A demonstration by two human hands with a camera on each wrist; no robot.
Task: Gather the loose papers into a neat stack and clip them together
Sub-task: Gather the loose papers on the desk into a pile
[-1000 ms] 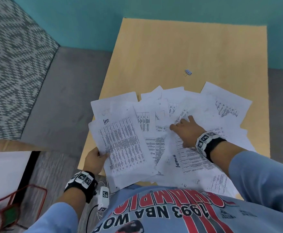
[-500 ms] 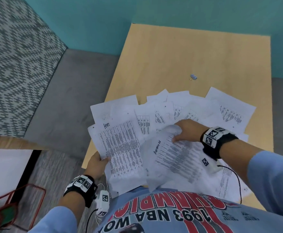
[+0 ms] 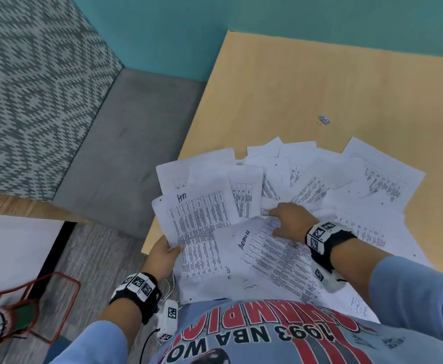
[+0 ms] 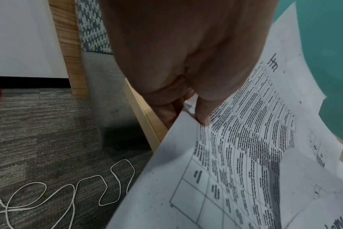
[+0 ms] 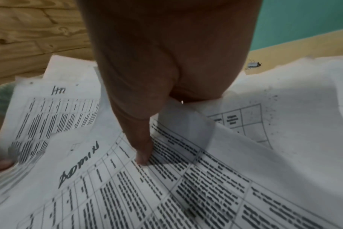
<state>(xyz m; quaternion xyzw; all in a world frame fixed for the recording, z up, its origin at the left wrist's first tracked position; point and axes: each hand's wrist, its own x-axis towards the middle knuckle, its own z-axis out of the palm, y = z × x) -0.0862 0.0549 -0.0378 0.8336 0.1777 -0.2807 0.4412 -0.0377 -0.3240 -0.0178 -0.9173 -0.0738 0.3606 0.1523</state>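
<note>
Many loose printed papers (image 3: 346,195) lie fanned over the near half of a light wooden table (image 3: 320,74). My left hand (image 3: 173,249) pinches the left edge of a small bunch of sheets (image 4: 245,155) at the table's near left corner, thumb (image 4: 203,114) on top. My right hand (image 3: 275,222) holds a sheet marked "Admin" (image 3: 267,253), thumb (image 5: 143,155) on top, and this sheet overlaps the left hand's bunch. A small grey binder clip (image 3: 324,120) lies alone beyond the papers and shows again in the right wrist view (image 5: 254,64).
A grey bench seat (image 3: 125,143) with a patterned back (image 3: 31,88) runs along the table's left side. A red wire basket (image 3: 44,298) stands on the floor at the lower left. A white cable (image 4: 68,193) lies on the carpet. A teal wall (image 3: 267,22) lies behind the table.
My right hand picked the "Admin" sheet out of the spread and carried it left onto the bunch in my left hand. The left hand kept its grip.
</note>
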